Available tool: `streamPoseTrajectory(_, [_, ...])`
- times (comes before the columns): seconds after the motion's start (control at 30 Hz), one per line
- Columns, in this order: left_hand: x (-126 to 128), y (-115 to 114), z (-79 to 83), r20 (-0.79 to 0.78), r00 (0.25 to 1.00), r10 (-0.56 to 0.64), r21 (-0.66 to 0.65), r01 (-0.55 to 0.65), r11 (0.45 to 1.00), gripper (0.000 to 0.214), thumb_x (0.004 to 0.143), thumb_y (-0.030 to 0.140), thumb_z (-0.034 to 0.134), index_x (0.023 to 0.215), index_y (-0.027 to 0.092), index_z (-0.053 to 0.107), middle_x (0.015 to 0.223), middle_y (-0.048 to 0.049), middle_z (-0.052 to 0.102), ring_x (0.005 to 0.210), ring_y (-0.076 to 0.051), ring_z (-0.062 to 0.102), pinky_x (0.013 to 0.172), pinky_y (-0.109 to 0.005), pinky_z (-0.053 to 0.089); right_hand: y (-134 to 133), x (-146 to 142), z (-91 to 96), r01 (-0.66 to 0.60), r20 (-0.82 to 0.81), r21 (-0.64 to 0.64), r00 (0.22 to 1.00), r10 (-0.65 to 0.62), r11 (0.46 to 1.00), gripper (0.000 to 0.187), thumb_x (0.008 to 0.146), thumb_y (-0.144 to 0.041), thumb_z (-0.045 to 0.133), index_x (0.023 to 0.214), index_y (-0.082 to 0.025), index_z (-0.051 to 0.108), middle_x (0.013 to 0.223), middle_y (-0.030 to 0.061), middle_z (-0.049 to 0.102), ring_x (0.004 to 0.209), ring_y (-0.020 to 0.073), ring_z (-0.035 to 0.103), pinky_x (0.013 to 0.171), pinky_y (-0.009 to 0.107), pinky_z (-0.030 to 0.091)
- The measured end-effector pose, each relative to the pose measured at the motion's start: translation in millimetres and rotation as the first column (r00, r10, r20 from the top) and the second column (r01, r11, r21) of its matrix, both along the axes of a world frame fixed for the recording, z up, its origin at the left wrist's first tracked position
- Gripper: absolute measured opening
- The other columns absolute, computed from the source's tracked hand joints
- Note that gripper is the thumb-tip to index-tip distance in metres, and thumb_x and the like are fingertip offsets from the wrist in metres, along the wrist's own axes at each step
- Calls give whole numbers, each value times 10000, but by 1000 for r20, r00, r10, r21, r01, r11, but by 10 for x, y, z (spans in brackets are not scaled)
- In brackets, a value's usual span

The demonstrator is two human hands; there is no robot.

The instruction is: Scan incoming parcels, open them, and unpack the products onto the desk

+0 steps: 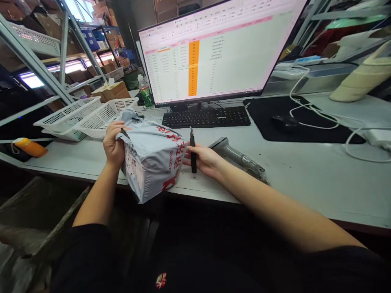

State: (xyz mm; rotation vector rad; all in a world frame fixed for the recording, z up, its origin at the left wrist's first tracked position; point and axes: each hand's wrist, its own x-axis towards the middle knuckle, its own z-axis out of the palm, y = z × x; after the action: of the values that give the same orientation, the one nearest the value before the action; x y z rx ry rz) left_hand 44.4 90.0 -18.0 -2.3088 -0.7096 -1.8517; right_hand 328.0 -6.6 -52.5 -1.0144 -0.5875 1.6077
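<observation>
Head camera: grey parcel (155,152) tilts over the counter's (293,175) front edge, left hand (113,142) gripping its upper corner, right hand (205,159) clasping the cutter (193,154), tip up; keep the plastic taut, blade (191,130) clear of skin!

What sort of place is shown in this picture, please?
Probably a stockroom or parcel-handling workplace: there are metal racks, cardboard boxes and, in the left hand, a grey parcel printed with "express".

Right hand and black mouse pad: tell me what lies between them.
In the head view, a grey handheld scanner lies between the right hand and the mouse pad, with desk showing between scanner and pad.
</observation>
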Motion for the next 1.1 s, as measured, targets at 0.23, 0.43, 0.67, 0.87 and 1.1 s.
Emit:
streamPoseTrajectory(0.23, [246,-568,-389,-97,979,181,228,-155,961,299,1019,340,424,1081,255,703,982,-89,713,981,-269,618,968,-482,437,59,-123,63,326,-29,178,945,-326,928,173,690,-182,631,861,-206,649,735,-38,679,691,141,594,642,240,460])
streamPoseTrajectory(0.43, [158,-783,4,-568,771,287,252,-168,953,336,954,301,587,1277,310,679,1139,-41,742,1061,-268,625,1041,-499,350,568,29,277,402,77,312,892,-445,861,198,729,-124,563,894,-224,607,608,-77,548,580,125,513,584,236,407])
streamPoseTrajectory(0.67, [-251,-593,472,-663,708,242,217,-128,968,225,996,305,539,894,255,734,785,-21,656,785,-193,629,931,-411,492,639,205,264,458,169,343,829,-533,820,124,881,-193,543,995,-213,588,784,-42,626,541,75,517,474,182,346])
streamPoseTrajectory(0.87, [-26,-750,381,-523,798,298,102,-288,952,335,1039,346,460,841,190,682,741,-45,678,684,-177,618,615,-309,377,227,436,510,259,294,729,717,-632,633,154,987,-346,512,1111,-255,518,660,-59,595,407,104,418,402,239,283])
streamPoseTrajectory(1.1, [392,-737,512,-609,733,302,-70,-429,901,377,1036,397,432,804,196,651,715,-48,656,681,-202,584,591,-334,267,-679,208,765,-591,467,641,-206,-860,489,374,983,-146,533,1295,-273,695,1048,46,762,830,182,666,675,299,430])
